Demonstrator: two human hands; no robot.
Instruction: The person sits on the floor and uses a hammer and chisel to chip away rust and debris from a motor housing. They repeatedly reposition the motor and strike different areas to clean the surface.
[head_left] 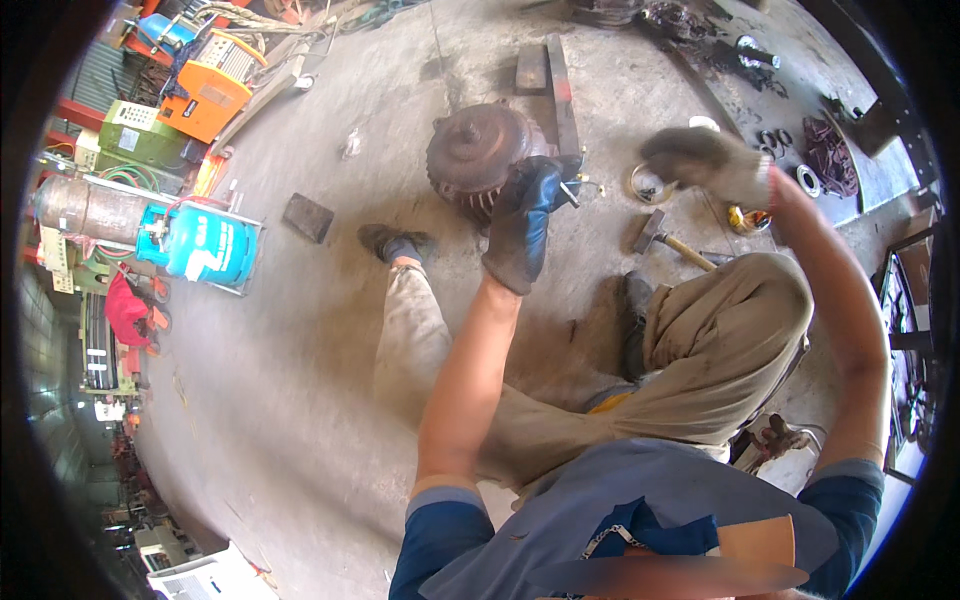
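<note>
A: Where's the finned casing [472, 150] and why there?

B: On the floor [300, 330] ahead of the person [620, 475], round face up, left of a steel bar [561, 95]. Probably sits steady that way, within reach

A: Left hand [521, 222]?

B: At the casing's near right edge, left arm [468, 385] nearly straight. Fingers [540, 182] look pressed together; metal rod [569, 194] juts out beside them, can't tell if pinched

A: Right hand [708, 163]?

B: Out past the right knee [785, 285], right arm [838, 270] bowed outward, near a ring [635, 187]. Blurred, can't tell finger state

A: Hammer [673, 242]?

B: On the floor, handle toward the knee, likely keeps it handy
</note>
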